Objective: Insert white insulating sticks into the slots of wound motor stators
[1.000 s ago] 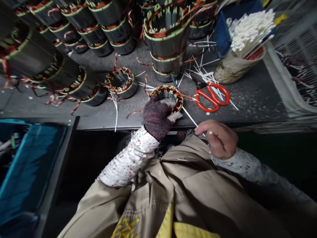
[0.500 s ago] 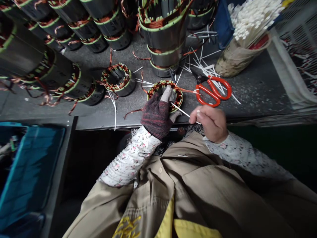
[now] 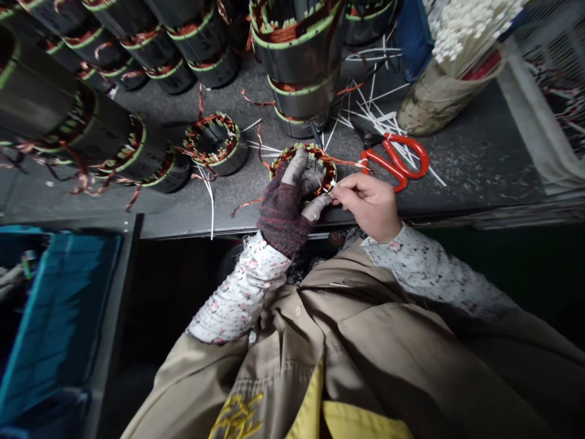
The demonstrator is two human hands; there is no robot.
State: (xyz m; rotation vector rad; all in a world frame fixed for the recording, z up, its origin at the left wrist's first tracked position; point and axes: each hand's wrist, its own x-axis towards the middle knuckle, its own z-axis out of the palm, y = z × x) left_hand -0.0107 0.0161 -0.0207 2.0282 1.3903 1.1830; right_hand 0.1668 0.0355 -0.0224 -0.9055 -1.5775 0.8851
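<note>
A small motor stator point(image 3: 327, 166) with copper windings and a pale green rim sits near the bench's front edge. My left hand point(image 3: 289, 200), in a dark striped fingerless glove with grey-white covered fingers, grips its near wall, fingers in the bore and thumb outside. Against the near right rim, my right hand point(image 3: 368, 204) is bare and pinches a white cable tie point(image 3: 333, 183); most of the tie is hidden by the fingers. Red-handled scissors point(image 3: 406, 160) lie just right of the stator. Copper leads stick out from both its sides.
Another wound stator point(image 3: 231, 160) stands to the left. Stacked stators point(image 3: 301, 70) rise behind, with more at the far left. Loose cable ties point(image 3: 372, 113) are scattered near a worn cup point(image 3: 425, 100) full of ties. A white basket point(image 3: 525, 128) is at right, a blue bin point(image 3: 68, 292) at lower left.
My right hand has moved left and up to the stator's rim; the long stretch of cable tie seen before is now mostly hidden. My left thumb has come up beside the right fingertips.
</note>
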